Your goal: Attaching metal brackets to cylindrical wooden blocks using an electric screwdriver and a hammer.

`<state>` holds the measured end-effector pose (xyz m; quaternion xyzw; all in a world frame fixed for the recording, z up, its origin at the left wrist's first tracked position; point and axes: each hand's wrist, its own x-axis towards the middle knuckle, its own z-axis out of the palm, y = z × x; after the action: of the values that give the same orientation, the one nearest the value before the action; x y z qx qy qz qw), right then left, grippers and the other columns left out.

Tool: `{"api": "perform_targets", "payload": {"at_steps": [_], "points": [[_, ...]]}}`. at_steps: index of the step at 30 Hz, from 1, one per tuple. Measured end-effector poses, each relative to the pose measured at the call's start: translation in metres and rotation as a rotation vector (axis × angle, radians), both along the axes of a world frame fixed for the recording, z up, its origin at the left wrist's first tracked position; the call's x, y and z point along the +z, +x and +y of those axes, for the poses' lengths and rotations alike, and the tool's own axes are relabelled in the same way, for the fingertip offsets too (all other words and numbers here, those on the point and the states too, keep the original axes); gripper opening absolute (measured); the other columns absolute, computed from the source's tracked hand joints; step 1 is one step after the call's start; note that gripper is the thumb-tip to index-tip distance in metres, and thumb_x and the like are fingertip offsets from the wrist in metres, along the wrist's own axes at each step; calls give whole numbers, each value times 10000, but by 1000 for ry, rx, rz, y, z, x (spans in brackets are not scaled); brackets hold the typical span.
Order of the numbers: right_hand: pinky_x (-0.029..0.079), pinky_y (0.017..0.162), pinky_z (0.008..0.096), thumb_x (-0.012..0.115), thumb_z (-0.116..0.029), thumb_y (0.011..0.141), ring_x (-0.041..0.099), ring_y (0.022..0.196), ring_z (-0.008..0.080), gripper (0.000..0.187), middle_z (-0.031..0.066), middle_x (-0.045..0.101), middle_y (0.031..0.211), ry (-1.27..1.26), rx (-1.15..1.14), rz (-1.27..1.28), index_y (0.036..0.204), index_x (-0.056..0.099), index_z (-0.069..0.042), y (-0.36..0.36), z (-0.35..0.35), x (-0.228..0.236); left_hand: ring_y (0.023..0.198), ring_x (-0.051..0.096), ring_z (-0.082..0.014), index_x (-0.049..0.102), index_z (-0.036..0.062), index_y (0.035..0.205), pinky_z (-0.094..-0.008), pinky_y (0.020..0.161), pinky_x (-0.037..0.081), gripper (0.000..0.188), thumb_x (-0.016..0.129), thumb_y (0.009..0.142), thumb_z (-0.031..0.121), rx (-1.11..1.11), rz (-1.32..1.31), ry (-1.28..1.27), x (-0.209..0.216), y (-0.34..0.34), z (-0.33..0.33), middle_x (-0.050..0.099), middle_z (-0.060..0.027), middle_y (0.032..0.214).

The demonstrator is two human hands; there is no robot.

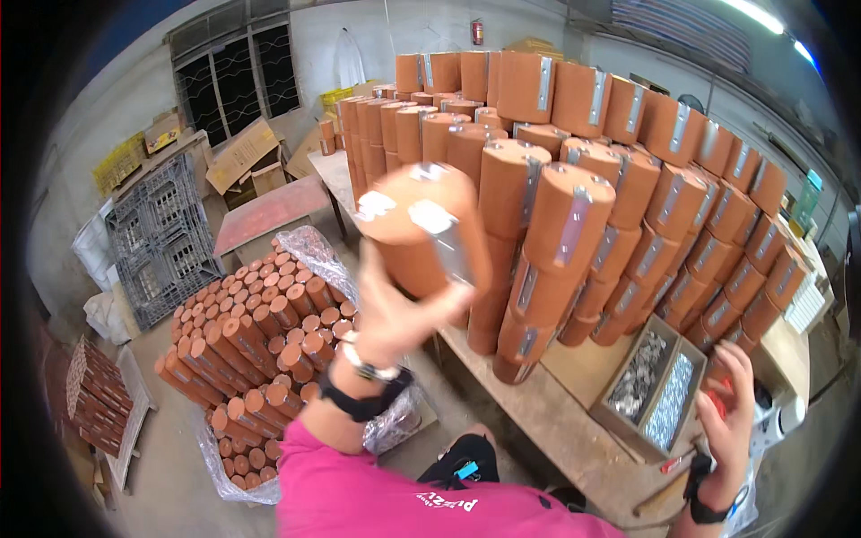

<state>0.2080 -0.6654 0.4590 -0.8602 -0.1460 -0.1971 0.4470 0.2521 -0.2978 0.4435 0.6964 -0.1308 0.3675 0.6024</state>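
My left hand (390,309) is raised and gripped around the lower side of a brown clay-coloured cylinder (399,255). The cylinder is tilted and slightly blurred, with shiny metal plates on its top and side. It is beside stacked cylinders of the same kind (565,224) on the table. My right hand (731,408) hovers by the table's right end, its fingers spread and curved. Something red (717,394) shows between those fingers; whether they touch it is unclear. Nearby is a two-part wooden box (614,421) holding small metal pieces (639,369) and shiny metal strips (670,399).
Tall cylinder stacks fill most of the wooden table (556,439). A hammer (659,498) lies at its front edge. On the floor to the left, plastic wrap (309,247) surrounds many narrower brown cylinders (242,336). Grey pallets (166,238) lean behind them; a green bottle (807,197) stands far right.
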Motion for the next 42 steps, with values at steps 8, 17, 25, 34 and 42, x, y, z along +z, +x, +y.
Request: {"api": "perform_targets", "payload": {"at_steps": [8,17,25,34,42], "points": [[405,742,239,526,-72,761,474,883,130,406,64,458,1073,94,-363,108,1149,417,-20,40,-119,-38,883,532,-166,420,-27,1042,-282,753,454,527,705,622,115,241,-78,-56,99,111,113,532,-110,980],[346,544,162,529,-77,783,439,699,50,388,56,479,1038,191,-517,149,1152,419,-23,76,-103,15,893,542,-205,415,-39,1036,-302,760,461,722,794,489,242,398,153,155,148,247,170,538,-152,989],[373,544,143,507,-77,786,465,729,30,362,6,472,1079,215,-649,233,1139,434,-44,53,-82,23,939,521,-232,361,-49,1062,-300,793,455,793,804,459,213,210,333,234,156,315,152,500,-177,1038],[335,499,153,522,-78,789,422,643,19,346,17,477,1036,219,-705,275,1121,438,-30,37,-79,14,975,508,-247,357,-43,1065,-304,822,438,809,815,452,221,145,364,224,130,365,161,491,-189,1066],[339,508,153,527,-90,788,432,664,25,344,19,481,1039,234,-764,298,1113,440,-20,33,-85,4,994,497,-245,341,-39,1085,-308,839,429,825,816,462,220,120,362,275,131,371,160,489,-186,1072]]}}
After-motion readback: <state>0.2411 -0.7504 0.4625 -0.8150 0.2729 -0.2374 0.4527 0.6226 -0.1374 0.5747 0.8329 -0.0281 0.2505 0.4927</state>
